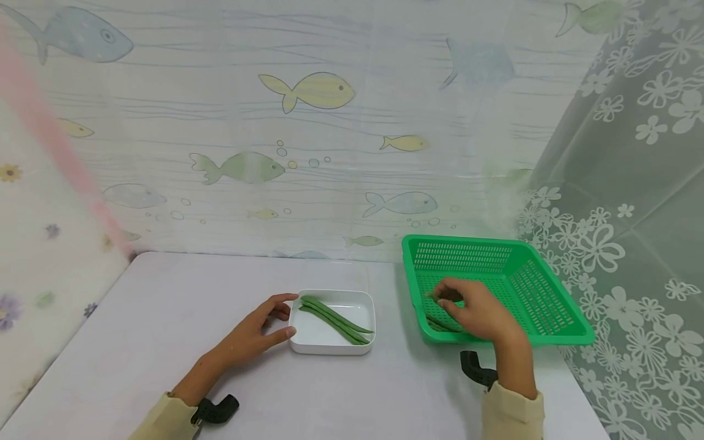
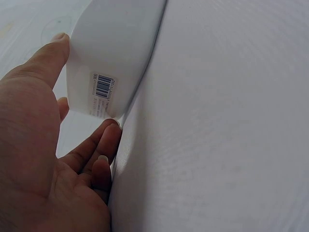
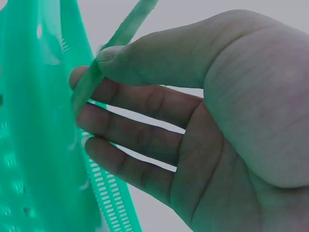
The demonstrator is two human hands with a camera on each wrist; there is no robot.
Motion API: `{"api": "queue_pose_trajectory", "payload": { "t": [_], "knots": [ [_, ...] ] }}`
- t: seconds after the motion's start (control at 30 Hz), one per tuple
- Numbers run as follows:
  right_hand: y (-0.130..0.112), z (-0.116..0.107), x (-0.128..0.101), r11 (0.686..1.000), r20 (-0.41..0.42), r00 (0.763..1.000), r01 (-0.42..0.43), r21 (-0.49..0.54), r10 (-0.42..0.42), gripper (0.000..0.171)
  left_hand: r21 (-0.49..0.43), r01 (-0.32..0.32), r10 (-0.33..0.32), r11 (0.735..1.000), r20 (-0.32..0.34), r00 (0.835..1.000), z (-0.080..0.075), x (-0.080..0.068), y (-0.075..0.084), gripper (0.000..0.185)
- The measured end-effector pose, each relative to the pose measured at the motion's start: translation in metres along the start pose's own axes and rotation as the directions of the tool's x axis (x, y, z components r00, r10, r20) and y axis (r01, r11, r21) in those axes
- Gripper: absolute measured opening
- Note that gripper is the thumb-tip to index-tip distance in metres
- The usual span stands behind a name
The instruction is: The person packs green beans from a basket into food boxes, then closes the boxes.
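A white rectangular dish stands on the table with several green beans lying diagonally in it. My left hand rests at the dish's left side, thumb and forefinger spread against it and the other fingers loosely bent. In the left wrist view the thumb meets the dish wall beside a barcode label. My right hand is over the left part of a green plastic basket. Between thumb and forefinger it pinches one green bean. More beans lie in the basket below that hand, partly hidden.
The white-covered table reaches back to a wall sheet printed with fish. A grey curtain with white flowers hangs along the right edge, close to the basket. A floral sheet hangs at the left.
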State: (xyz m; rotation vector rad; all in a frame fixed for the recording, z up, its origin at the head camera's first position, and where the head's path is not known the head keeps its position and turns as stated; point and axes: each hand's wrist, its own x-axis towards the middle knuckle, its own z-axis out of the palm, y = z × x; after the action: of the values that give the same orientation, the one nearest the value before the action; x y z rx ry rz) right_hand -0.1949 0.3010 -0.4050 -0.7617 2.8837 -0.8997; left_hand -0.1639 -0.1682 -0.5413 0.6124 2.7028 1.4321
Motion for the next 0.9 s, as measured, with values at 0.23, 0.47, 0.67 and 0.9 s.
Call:
{"api": "queue_pose_trajectory", "payload": {
  "t": [0.23, 0.47, 0.67, 0.9],
  "knots": [
    [-0.012, 0.004, 0.004, 0.998, -0.050, 0.997, 0.058, -0.023, -0.059, 0.014, -0.008, 0.002, -0.002, 1.000, 0.002, 1.000, 0.000, 0.000, -0.001, 0.066],
    [-0.026, 0.010, 0.011, 0.990, -0.105, 0.984, 0.139, -0.033, -0.142, 0.015, -0.008, 0.011, -0.011, 1.000, 0.003, 1.000, 0.000, 0.000, 0.000, 0.066],
    [-0.034, 0.016, 0.016, 0.975, -0.153, 0.963, 0.218, -0.037, -0.221, 0.019, -0.007, 0.016, -0.016, 1.000, 0.007, 1.000, 0.000, 0.000, 0.001, 0.066],
    [-0.044, 0.021, 0.020, 0.958, -0.180, 0.941, 0.283, -0.052, -0.288, 0.022, 0.001, 0.019, -0.019, 1.000, 0.007, 1.000, 0.000, 0.000, 0.001, 0.067]
  ]
}}
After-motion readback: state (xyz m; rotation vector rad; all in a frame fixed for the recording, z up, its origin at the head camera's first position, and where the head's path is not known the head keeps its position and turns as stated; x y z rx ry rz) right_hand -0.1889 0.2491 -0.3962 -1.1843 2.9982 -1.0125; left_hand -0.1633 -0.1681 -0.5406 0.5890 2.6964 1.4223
